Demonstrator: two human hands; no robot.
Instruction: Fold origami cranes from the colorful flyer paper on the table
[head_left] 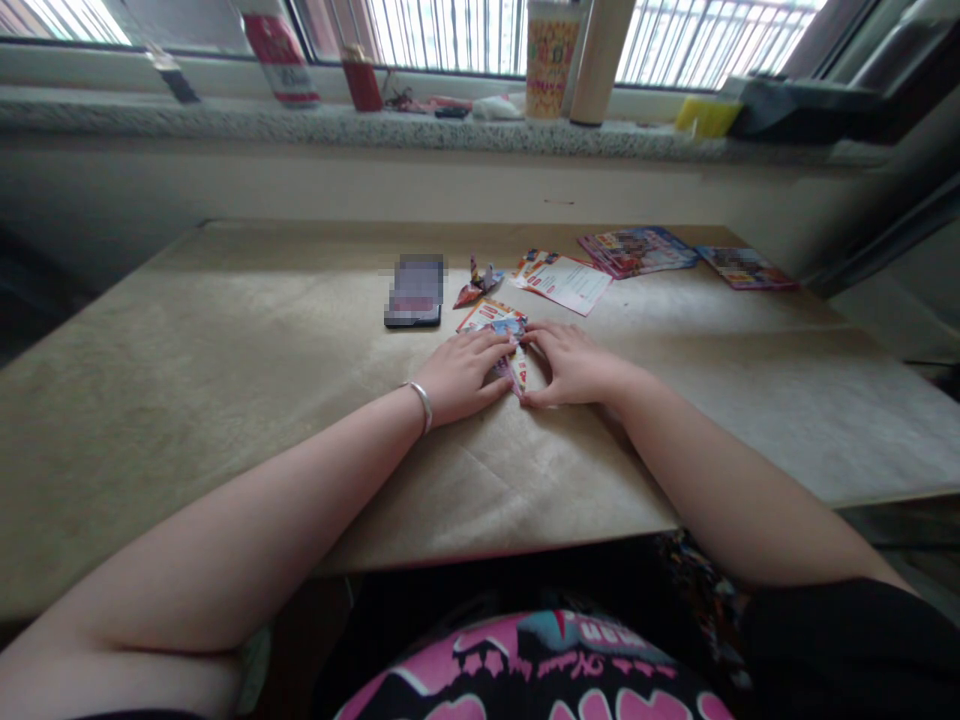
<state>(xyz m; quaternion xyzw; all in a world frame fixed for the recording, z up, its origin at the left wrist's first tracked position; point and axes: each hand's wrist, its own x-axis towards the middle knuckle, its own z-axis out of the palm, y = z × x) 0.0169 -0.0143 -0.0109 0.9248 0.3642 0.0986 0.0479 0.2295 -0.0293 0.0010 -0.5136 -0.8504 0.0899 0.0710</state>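
Note:
A small piece of folded printed paper (520,368) lies on the table in front of me, with blue, white and red print showing. My left hand (466,378) rests over its left side, fingers bent onto it and thumb at its lower edge. From the right, my right hand (574,365) grips the same paper, fingertips at the top and thumb at the lower tip. Parts of the folds are hidden under my fingers. Just beyond is an orange-and-white printed sheet (480,314). Behind that stands a folded paper figure (478,284), pointed like a crane.
A phone (415,290) lies left of the paper figure. White-and-orange leaflets (566,282) and colourful printed sheets (637,250) are spread at the back right, with another stack (746,268) beyond. Along the windowsill (420,130) stand a patterned cup (551,60) and several other items.

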